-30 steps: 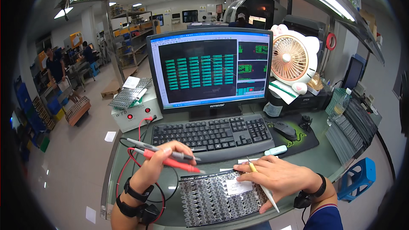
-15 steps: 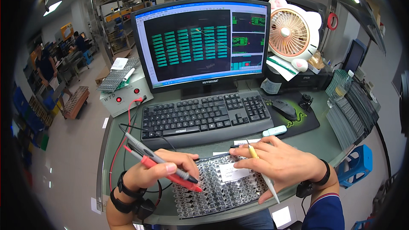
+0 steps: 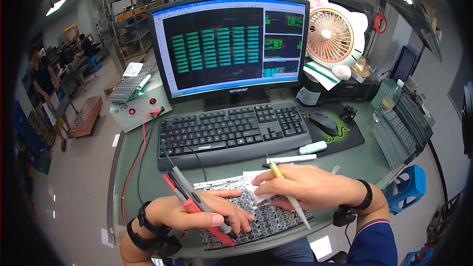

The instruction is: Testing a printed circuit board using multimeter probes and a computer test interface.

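Left grip (image 3: 220, 206) clasps probes (image 3: 191, 205), right grip (image 3: 318, 185) a pen-like tool (image 3: 296, 209), over a green desk (image 3: 352, 166) with shelving (image 3: 132, 25) beyond.

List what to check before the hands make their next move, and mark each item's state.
1. Left hand holds both the red probe and the grey probe: ok.
2. Right hand holds the yellow-and-white pen-like tool: ok.
3. White paper lying flat on the patterned panel: not ok; it looks bunched at the right hand's fingers.
4. Probe tips making contact with the panel: cannot tell.
5. Red plug fully seated in the box: cannot tell.
6. Monitor lit and showing a layout: ok.
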The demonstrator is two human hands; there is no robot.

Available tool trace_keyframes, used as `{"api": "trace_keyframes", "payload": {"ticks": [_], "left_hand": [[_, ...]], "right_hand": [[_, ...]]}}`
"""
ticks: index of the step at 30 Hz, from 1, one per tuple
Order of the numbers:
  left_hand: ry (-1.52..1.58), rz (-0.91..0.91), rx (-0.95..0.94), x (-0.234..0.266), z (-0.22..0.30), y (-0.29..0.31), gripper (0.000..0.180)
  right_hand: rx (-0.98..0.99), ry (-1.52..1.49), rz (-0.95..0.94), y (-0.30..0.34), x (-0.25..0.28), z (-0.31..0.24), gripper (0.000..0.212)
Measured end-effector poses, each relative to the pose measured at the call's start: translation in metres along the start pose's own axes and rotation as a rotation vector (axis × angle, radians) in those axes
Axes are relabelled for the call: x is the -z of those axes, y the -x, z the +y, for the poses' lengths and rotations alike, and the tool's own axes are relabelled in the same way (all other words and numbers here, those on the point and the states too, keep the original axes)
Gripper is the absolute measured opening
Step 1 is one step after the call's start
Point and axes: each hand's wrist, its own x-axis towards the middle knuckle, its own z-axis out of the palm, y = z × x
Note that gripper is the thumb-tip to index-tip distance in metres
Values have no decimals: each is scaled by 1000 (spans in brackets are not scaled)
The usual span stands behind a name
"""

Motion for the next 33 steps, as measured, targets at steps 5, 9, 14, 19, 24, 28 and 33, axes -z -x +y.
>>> {"api": "trace_keyframes", "payload": {"ticks": [5, 9, 14, 19, 24, 28, 33], "left_hand": [[7, 19, 10, -3, -3, -1, 36], [81, 31, -16, -7, 0, -2, 35], [56, 48, 4, -8, -2, 0, 42], [95, 62, -6, -8, -2, -1, 41], [83, 69, -19, -6, 0, -2, 35], [45, 66, 5, -7, 6, -1, 34], [40, 40, -1, -6, 6, -2, 32]], "right_hand": [[265, 283, 125, -22, 0, 15, 25], [84, -82, 13, -19, 0, 8, 20], [39, -86, 303, 9, 32, 5, 27], [-97, 329, 379, 96, 24, 31, 25], [-519, 547, 104, 159, -23, 41, 23], [-513, 480, 66, 160, -18, 31, 40], [-593, 421, -55, 153, -6, 22, 43]]}}
